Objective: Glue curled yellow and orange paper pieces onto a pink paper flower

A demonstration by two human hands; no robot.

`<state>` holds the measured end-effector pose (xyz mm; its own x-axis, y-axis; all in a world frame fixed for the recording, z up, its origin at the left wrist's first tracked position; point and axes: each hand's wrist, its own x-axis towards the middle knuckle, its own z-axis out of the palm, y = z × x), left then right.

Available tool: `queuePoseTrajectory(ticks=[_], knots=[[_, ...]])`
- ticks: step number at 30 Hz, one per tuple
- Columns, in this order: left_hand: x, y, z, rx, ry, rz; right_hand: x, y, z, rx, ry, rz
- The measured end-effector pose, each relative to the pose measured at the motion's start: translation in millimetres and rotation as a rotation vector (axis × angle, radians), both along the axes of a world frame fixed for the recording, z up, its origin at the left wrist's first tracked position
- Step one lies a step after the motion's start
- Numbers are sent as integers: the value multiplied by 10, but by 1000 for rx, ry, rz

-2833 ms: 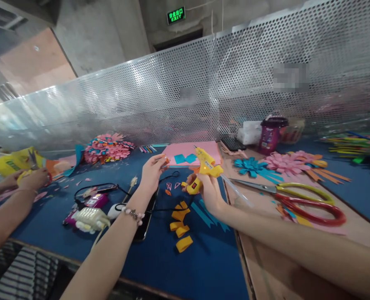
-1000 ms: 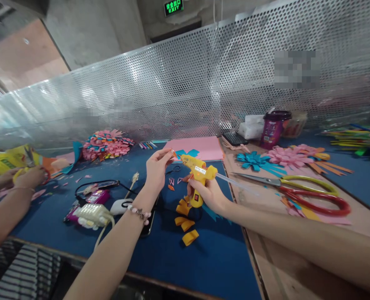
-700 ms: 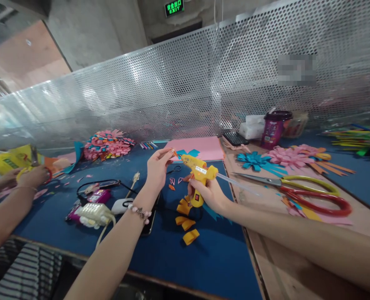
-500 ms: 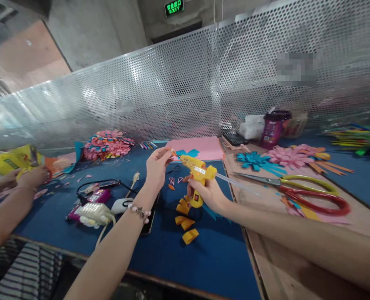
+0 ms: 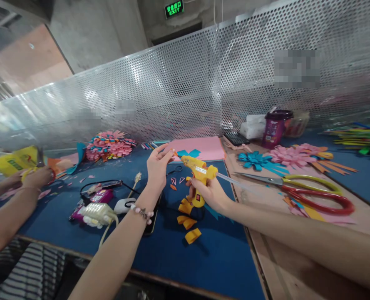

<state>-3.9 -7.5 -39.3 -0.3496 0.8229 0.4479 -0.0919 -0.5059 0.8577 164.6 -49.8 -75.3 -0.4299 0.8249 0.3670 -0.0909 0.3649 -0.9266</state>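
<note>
Rightward of the glue gun (image 5: 200,170), a lidded cup (image 5: 274,132) hides its contents.

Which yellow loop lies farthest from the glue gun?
The yellow loop nearest the table's front edge; it lies apart, while the other yellow loops sit closer to the glue gun in the right hand.

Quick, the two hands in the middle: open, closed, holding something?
Left hand: closed, pinching a small orange piece.
Right hand: closed, gripping a yellow glue gun.
</note>
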Motion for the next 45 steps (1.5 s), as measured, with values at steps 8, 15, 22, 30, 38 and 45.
queuePoseTrajectory(ticks=[8, 15, 22, 30, 38, 45], knots=[[8, -5, 9, -15, 1, 18, 2, 18, -60, 11, 4, 7], [15, -7, 4, -18, 2, 1, -2, -9, -9, -23, 26, 24], [33, -13, 23, 9, 10, 10, 2, -15, -15, -9, 14, -3], [28, -11, 10, 60, 89, 74, -4, 1, -48, -9, 11, -9], [39, -13, 2, 52, 119, 103, -8, 22, -68, -11, -2, -32], [46, -29, 12, 52, 129, 106, -1, 30, -83, 5, -10, -49]])
